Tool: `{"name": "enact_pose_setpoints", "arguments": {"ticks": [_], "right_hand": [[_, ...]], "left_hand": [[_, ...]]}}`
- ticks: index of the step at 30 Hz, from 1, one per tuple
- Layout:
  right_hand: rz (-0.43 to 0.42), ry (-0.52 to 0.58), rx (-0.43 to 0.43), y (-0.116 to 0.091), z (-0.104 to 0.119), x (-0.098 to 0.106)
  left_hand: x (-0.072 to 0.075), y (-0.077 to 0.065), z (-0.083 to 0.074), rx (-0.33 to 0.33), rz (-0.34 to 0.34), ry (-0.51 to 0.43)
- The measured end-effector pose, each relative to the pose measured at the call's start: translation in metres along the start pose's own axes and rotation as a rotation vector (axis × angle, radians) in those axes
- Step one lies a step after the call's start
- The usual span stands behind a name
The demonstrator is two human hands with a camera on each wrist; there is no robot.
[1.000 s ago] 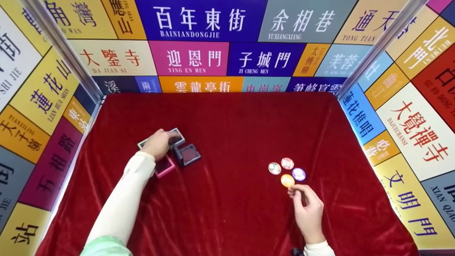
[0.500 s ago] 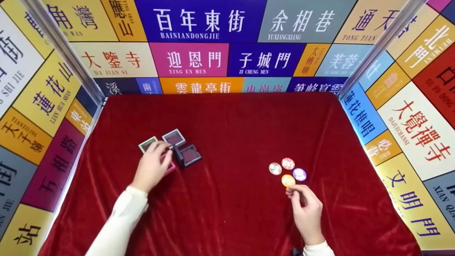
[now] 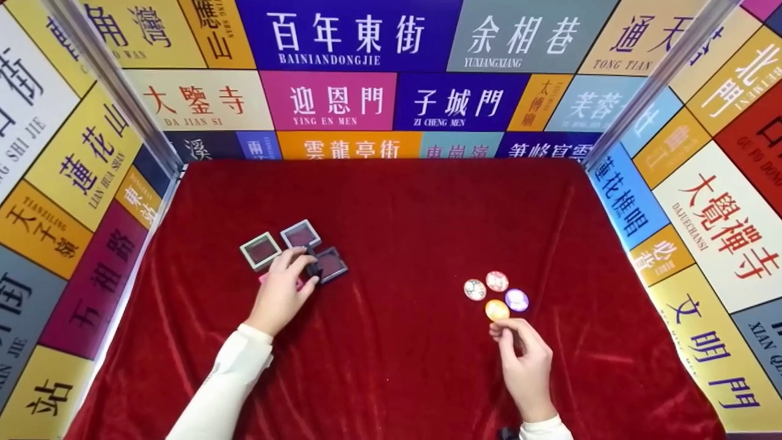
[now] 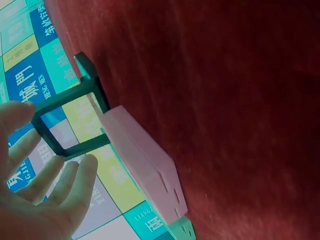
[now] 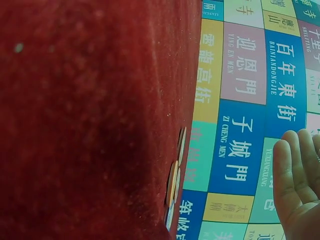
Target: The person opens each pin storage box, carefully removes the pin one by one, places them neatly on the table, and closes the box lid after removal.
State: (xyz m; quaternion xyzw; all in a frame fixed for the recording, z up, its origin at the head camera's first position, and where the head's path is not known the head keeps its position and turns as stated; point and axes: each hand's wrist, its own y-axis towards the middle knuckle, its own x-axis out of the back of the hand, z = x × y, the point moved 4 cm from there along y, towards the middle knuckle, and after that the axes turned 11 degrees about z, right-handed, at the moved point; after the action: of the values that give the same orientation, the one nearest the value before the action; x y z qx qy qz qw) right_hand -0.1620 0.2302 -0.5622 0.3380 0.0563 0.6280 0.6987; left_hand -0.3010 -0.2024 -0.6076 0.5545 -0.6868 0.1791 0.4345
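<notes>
My left hand [image 3: 284, 296] is at a small black square case [image 3: 332, 264] whose frame-like lid stands up. In the left wrist view, thumb and fingertips pinch that black frame [image 4: 47, 103] at its edges. A pink case [image 3: 267, 280] lies partly hidden under this hand. Just behind it sit a pale green case [image 3: 261, 250] and a grey case [image 3: 300, 233]. My right hand [image 3: 526, 360] hovers by an orange round disc [image 3: 497, 309]. The right wrist view shows its fingers [image 5: 285, 172] fairly straight, apart from the discs and holding nothing.
Around the orange disc lie a purple disc [image 3: 517, 300], a red disc [image 3: 496, 281] and a white patterned disc [image 3: 475, 289]. Wrinkled red velvet cloth [image 3: 391, 214] covers the table. Upright panels with coloured signs [image 3: 333, 101] enclose the back and both sides.
My left hand drew back from the grey case, then moved right to the black case and took its raised lid. The right hand has barely moved by the orange disc.
</notes>
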Motion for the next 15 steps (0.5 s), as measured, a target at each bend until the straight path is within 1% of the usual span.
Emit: {"name": "enact_pose_setpoints", "arguments": {"ticks": [5,9,11,15], "right_hand": [[-0.003,0.011,0.003,0.000,-0.002,-0.001],[0.004,0.021,0.011,0.000,-0.003,-0.002],[0.005,0.022,0.014,-0.001,-0.003,-0.003],[0.003,0.027,0.009,0.000,-0.003,-0.003]], "left_hand": [[-0.008,0.008,-0.005,-0.020,-0.014,0.007],[-0.018,0.010,-0.010,-0.047,-0.028,0.018],[-0.022,0.010,-0.012,-0.056,-0.022,0.022],[-0.029,0.011,-0.014,-0.063,0.012,0.034]]}}
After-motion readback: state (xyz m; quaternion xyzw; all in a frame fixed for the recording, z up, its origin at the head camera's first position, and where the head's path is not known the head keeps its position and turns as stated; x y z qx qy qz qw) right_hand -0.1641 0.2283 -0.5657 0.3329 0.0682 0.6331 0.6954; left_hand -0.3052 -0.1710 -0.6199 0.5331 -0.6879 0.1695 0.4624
